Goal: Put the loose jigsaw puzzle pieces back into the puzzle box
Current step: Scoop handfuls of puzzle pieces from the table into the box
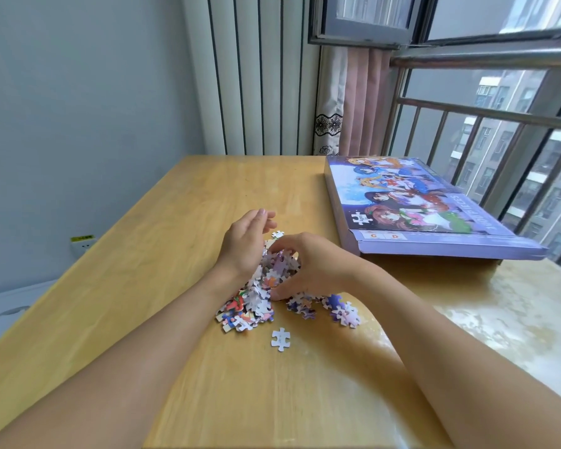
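Note:
A heap of loose jigsaw pieces (256, 296) lies in the middle of the wooden table (162, 222). My left hand (245, 241) stands on edge against the heap's left side, fingers straight and together. My right hand (308, 265) is cupped over the right side of the heap, its fingers curled round a bunch of pieces. A single white piece (280, 339) lies face down just in front of the heap, and another (277, 234) lies beyond it. The purple puzzle box (428, 205) with cartoon figures on its lid lies closed at the right, its far end over the table edge.
A stone window sill (515, 319) adjoins the table on the right, with metal window bars (467, 131) behind the box. A white radiator (256, 76) and curtain (353, 102) stand at the back. A wall socket (83, 243) is at the left.

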Available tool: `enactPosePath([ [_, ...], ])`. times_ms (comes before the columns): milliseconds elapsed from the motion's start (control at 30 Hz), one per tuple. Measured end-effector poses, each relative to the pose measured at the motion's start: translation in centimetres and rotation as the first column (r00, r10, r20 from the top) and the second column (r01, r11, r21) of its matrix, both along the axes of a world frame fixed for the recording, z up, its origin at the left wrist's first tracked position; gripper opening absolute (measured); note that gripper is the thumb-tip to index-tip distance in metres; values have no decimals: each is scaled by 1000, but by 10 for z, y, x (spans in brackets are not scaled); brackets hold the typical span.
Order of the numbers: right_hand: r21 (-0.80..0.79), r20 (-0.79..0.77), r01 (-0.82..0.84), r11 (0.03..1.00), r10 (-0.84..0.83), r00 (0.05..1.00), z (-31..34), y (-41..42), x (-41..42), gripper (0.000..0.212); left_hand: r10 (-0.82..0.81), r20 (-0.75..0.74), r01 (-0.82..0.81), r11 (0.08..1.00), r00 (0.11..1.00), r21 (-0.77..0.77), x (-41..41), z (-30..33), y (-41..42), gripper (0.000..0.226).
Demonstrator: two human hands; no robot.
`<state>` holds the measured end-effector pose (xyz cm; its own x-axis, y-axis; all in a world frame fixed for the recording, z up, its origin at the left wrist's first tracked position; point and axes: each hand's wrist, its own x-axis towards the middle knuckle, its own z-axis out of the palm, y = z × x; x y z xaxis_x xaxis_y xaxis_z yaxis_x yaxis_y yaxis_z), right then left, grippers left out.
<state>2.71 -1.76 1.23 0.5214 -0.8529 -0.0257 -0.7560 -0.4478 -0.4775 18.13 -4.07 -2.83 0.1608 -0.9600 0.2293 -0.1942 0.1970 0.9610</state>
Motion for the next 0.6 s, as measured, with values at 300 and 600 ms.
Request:
enactPosePath([
  [300, 79, 191, 38, 996, -53, 980, -7, -11, -2, 37, 70, -24, -72, 992, 997, -105, -3, -1, -8, 32],
  [600, 366, 499, 63, 928, -253, 829, -5, -15, -16, 31, 60, -19, -62, 989, 998, -134, -1, 7, -5, 40],
])
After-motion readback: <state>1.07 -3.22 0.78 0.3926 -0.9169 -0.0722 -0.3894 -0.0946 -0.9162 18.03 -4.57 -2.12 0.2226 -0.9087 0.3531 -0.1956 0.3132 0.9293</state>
